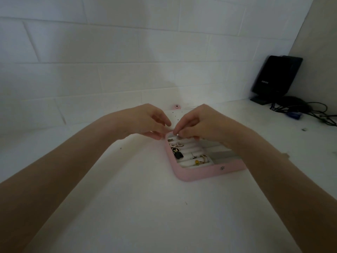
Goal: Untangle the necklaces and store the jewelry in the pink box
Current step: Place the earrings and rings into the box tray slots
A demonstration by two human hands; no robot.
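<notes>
The right hand [197, 125] pinches a tiny, light, slippery stud [176, 134] over the pink box [200, 173], while the left hand [145, 121] hovers empty with fingers relaxed.

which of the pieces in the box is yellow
The small ring on the front roll, near the box's snap edge. The others there are black or silver.

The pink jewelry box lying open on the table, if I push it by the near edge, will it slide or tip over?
The pink jewelry box lies low and flat on the white table, so it would probably slide rather than tip. It looks light, so even a gentle push may shift it. The rings sit loosely in the slots and might jostle.
</notes>
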